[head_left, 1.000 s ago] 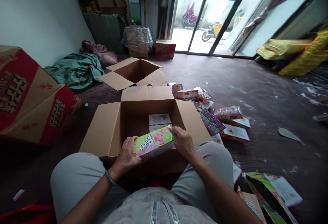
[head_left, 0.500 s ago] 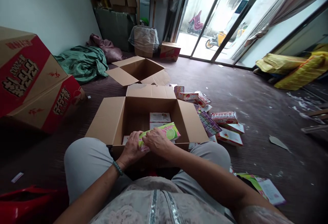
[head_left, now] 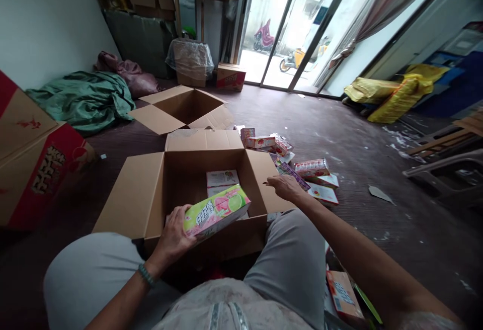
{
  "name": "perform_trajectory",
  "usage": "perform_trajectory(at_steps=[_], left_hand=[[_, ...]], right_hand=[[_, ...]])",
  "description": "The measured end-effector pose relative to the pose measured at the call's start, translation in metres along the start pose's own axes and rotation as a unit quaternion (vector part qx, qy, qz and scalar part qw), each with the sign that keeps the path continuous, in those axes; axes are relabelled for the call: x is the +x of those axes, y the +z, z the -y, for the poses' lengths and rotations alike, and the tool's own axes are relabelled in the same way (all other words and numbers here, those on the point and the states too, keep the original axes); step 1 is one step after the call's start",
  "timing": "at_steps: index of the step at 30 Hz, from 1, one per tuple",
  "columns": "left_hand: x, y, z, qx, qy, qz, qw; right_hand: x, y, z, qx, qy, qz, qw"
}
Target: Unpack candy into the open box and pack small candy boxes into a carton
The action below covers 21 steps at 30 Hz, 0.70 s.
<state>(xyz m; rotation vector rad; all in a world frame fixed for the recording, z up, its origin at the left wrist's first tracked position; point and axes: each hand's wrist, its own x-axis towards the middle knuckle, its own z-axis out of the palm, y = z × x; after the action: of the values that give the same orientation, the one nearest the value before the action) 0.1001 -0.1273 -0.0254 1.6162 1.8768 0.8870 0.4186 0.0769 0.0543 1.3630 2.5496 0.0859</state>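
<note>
My left hand (head_left: pixel 176 234) grips the left end of a green and pink carton (head_left: pixel 217 211) with lime pictures. The carton is tilted over the near edge of an open cardboard box (head_left: pixel 177 161) between my knees. Inside that box lie white printed cartons (head_left: pixel 222 177), partly hidden by the held one. Above the box's right flap (head_left: pixel 264 179) is my right hand (head_left: pixel 286 189), apart from the carton, its fingers drawn together. Whether anything small is pinched in them I cannot make out.
Several small cartons (head_left: pixel 311 168) lie on the floor to the right. A second open box (head_left: pixel 184 103) stands just beyond. Large printed boxes (head_left: pixel 53 169) are at left, a grey stool (head_left: pixel 445 174) at right. Another carton (head_left: pixel 343 295) lies beside my right knee.
My right hand has let go of the green and pink carton and moved right, over the flap. My left hand keeps hold of it. The view has turned right.
</note>
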Motion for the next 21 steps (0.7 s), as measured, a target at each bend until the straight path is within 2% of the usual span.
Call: perform_trajectory(at_steps=[2, 4, 7, 9, 12, 13, 14, 16, 18, 19, 21], left_hand=[[0.010, -0.001, 0.005, -0.028, -0.034, 0.008, 0.999], [0.031, -0.002, 0.008, -0.078, -0.108, 0.021, 0.991], [0.084, -0.003, -0.006, -0.180, -0.259, 0.061, 0.947], [0.125, 0.001, -0.035, -0.233, -0.301, 0.087, 0.921], [0.185, 0.017, -0.097, -0.332, -0.241, 0.140, 0.901], [0.205, 0.026, -0.117, -0.399, -0.207, 0.181, 0.875], [0.224, 0.035, -0.132, -0.462, -0.182, 0.193, 0.846], [0.258, 0.055, -0.148, -0.504, -0.170, 0.144, 0.834], [0.280, 0.074, -0.139, -0.478, -0.196, 0.076, 0.853], [0.286, 0.083, -0.127, -0.451, -0.220, 0.050, 0.863], [0.290, 0.100, -0.087, -0.398, -0.284, 0.028, 0.872]], right_hand=[[-0.008, 0.005, -0.006, 0.036, 0.089, -0.014, 0.995], [-0.015, 0.015, 0.003, 0.077, 0.122, 0.011, 0.989], [-0.017, 0.036, 0.031, 0.133, 0.096, 0.081, 0.983], [-0.015, 0.050, 0.048, 0.156, 0.069, 0.099, 0.980], [-0.008, 0.054, 0.062, 0.181, 0.019, 0.120, 0.976], [-0.004, 0.050, 0.063, 0.187, 0.004, 0.117, 0.975], [0.002, 0.044, 0.062, 0.192, -0.004, 0.111, 0.975], [0.016, 0.028, 0.056, 0.198, -0.015, 0.086, 0.976], [0.032, 0.016, 0.049, 0.202, -0.016, 0.058, 0.978], [0.040, 0.013, 0.045, 0.207, -0.017, 0.044, 0.977], [0.053, 0.015, 0.039, 0.220, -0.014, 0.019, 0.975]])
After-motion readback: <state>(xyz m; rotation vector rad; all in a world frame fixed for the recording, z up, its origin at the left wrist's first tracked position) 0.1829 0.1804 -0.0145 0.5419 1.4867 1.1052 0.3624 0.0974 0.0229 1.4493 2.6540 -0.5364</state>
